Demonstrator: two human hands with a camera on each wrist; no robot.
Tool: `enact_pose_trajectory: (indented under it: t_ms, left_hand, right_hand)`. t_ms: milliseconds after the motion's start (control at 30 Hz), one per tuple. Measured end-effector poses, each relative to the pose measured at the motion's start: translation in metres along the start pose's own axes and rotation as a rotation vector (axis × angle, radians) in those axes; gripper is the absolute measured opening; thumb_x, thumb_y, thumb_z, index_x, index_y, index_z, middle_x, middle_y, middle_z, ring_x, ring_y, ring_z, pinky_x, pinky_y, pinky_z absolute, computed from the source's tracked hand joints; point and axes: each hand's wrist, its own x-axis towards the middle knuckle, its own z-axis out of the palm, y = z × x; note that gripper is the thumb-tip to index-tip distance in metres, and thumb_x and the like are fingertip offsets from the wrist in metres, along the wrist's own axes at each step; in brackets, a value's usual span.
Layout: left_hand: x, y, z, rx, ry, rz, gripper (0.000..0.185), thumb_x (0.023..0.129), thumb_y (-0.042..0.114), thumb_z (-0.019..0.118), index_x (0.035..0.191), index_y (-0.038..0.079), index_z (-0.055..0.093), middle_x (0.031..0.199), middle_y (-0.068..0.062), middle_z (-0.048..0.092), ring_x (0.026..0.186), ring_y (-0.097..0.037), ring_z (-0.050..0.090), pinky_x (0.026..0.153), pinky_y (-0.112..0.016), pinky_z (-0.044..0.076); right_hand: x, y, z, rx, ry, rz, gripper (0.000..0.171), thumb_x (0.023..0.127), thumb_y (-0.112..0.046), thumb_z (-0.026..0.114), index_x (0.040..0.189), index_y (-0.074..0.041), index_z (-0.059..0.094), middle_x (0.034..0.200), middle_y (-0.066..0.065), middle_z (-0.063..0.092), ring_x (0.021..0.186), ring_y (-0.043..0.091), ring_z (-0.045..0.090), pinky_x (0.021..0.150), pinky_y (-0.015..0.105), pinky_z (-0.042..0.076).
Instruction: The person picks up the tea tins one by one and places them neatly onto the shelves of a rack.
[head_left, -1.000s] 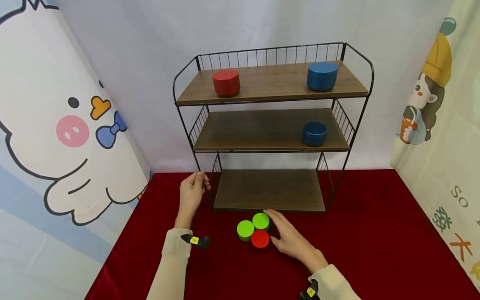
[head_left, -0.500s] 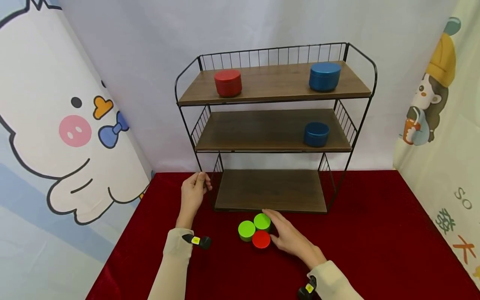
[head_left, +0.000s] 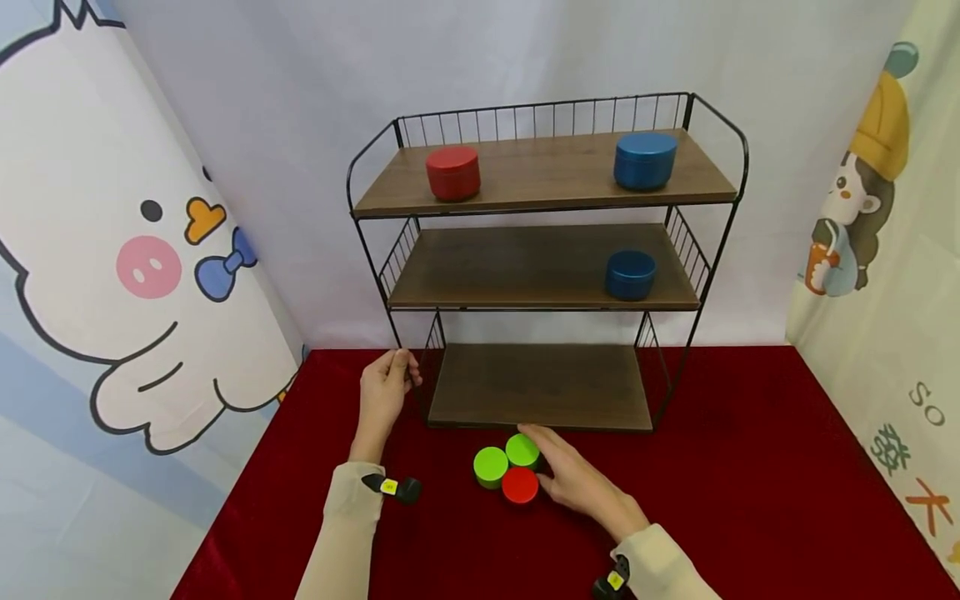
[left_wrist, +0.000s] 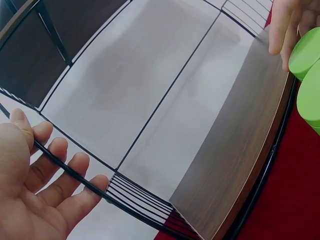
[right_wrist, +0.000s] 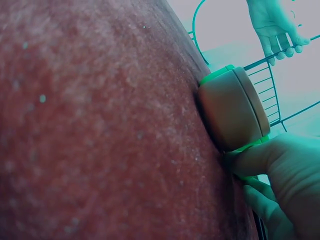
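My left hand (head_left: 384, 392) grips the black wire upright (left_wrist: 65, 167) at the lower left of a three-tier shelf rack (head_left: 525, 265), fingers curled round it. In front of the rack, two round green tins and a red tin (head_left: 520, 486) stand close together on the cloth. My right hand (head_left: 581, 475) holds the right-hand green tin (head_left: 522, 451), with fingers behind it and the thumb in front, beside the red tin. The left green tin (head_left: 491, 467) stands apart from my fingers. In the right wrist view, the red tin (right_wrist: 230, 110) looks brownish and largely hides the green ones.
On the top shelf are a red tin (head_left: 453, 174) at left and a blue tin (head_left: 645, 162) at right. The middle shelf bears another blue tin (head_left: 630, 276) at right. Dark red cloth (head_left: 750, 500) covers the table. Printed curtains hang on both sides.
My right hand's fingertips have shifted slightly left, further round the back of the green tin. The left hand keeps its hold on the upright. The head view has tilted slightly.
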Motion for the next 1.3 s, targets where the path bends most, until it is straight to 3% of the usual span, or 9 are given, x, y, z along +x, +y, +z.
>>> enact_pose_trajectory:
  t_ms: [233, 367, 533, 633, 833, 933, 1033, 1167, 1300]
  left_hand:
    - [0.0, -0.001, 0.0, -0.002, -0.003, 0.005, 0.045, 0.11, 0.026, 0.047, 0.093, -0.012, 0.064, 0.092, -0.034, 0.064, 0.085, -0.046, 0.069, 0.067, -0.019, 0.057]
    - [0.001, -0.001, 0.0, -0.002, -0.002, 0.012, 0.041, 0.11, 0.026, 0.048, 0.089, -0.006, 0.064, 0.091, -0.033, 0.064, 0.085, -0.047, 0.068, 0.07, -0.025, 0.06]
    - [0.01, -0.019, 0.001, 0.005, 0.001, 0.008, 0.046, 0.111, 0.027, 0.047, 0.093, -0.012, 0.064, 0.091, -0.033, 0.064, 0.085, -0.048, 0.068, 0.07, -0.027, 0.061]
    - [0.015, -0.032, 0.002, -0.005, 0.007, 0.006, 0.048, 0.11, 0.029, 0.047, 0.096, -0.014, 0.064, 0.092, -0.032, 0.064, 0.084, -0.043, 0.069, 0.067, -0.022, 0.059]
    - [0.016, -0.037, 0.004, -0.03, 0.023, 0.036, 0.045, 0.109, 0.031, 0.05, 0.091, -0.008, 0.066, 0.086, -0.022, 0.064, 0.074, -0.025, 0.069, 0.071, -0.035, 0.063]
    - [0.016, -0.037, 0.005, -0.028, 0.026, 0.043, 0.042, 0.11, 0.026, 0.05, 0.09, -0.007, 0.065, 0.084, -0.019, 0.064, 0.071, -0.02, 0.068, 0.071, -0.04, 0.063]
    - [0.01, -0.021, 0.004, -0.021, 0.014, 0.022, 0.042, 0.11, 0.023, 0.05, 0.092, -0.011, 0.064, 0.086, -0.024, 0.064, 0.076, -0.029, 0.07, 0.075, -0.045, 0.063]
    - [0.002, -0.001, 0.0, -0.016, -0.004, -0.004, 0.046, 0.11, 0.025, 0.048, 0.096, -0.016, 0.063, 0.091, -0.032, 0.063, 0.084, -0.043, 0.068, 0.075, -0.036, 0.063]
    - [0.002, -0.002, 0.0, -0.02, -0.004, -0.012, 0.047, 0.11, 0.026, 0.048, 0.096, -0.016, 0.063, 0.091, -0.031, 0.063, 0.084, -0.043, 0.068, 0.074, -0.031, 0.062]
  right_hand:
    - [0.001, -0.001, 0.003, -0.053, 0.012, -0.032, 0.065, 0.094, 0.006, 0.069, 0.153, -0.005, 0.046, 0.157, 0.019, 0.045, 0.144, 0.041, 0.045, 0.113, 0.056, 0.042]
    - [0.003, 0.0, 0.004, -0.074, 0.015, -0.038, 0.062, 0.094, 0.005, 0.07, 0.151, -0.003, 0.047, 0.154, 0.02, 0.048, 0.141, 0.041, 0.047, 0.112, 0.055, 0.044]
    - [0.004, 0.0, 0.003, -0.057, 0.016, -0.021, 0.063, 0.093, 0.006, 0.07, 0.151, 0.001, 0.045, 0.153, 0.022, 0.048, 0.14, 0.041, 0.048, 0.111, 0.055, 0.045]
    - [0.005, -0.001, 0.003, -0.047, 0.021, -0.021, 0.063, 0.093, 0.005, 0.07, 0.151, 0.003, 0.045, 0.153, 0.023, 0.048, 0.14, 0.04, 0.048, 0.11, 0.054, 0.046]
    - [0.004, 0.0, 0.001, -0.045, 0.043, -0.027, 0.063, 0.093, 0.003, 0.072, 0.15, 0.005, 0.045, 0.151, 0.022, 0.049, 0.138, 0.038, 0.051, 0.109, 0.051, 0.048]
    - [0.003, 0.001, 0.0, -0.046, 0.053, -0.016, 0.064, 0.093, 0.002, 0.073, 0.15, 0.004, 0.046, 0.148, 0.021, 0.052, 0.135, 0.037, 0.054, 0.107, 0.05, 0.049]
    - [0.002, 0.001, -0.002, -0.053, 0.058, -0.012, 0.064, 0.093, 0.001, 0.073, 0.15, 0.004, 0.045, 0.146, 0.02, 0.053, 0.133, 0.037, 0.055, 0.106, 0.05, 0.05]
    - [0.001, 0.001, -0.005, -0.055, 0.076, -0.007, 0.064, 0.093, 0.0, 0.074, 0.15, 0.003, 0.046, 0.144, 0.021, 0.054, 0.131, 0.037, 0.057, 0.104, 0.05, 0.052]
    - [0.001, -0.001, -0.01, -0.056, 0.106, 0.0, 0.064, 0.092, -0.001, 0.075, 0.149, 0.003, 0.048, 0.141, 0.02, 0.056, 0.128, 0.036, 0.059, 0.102, 0.049, 0.053]
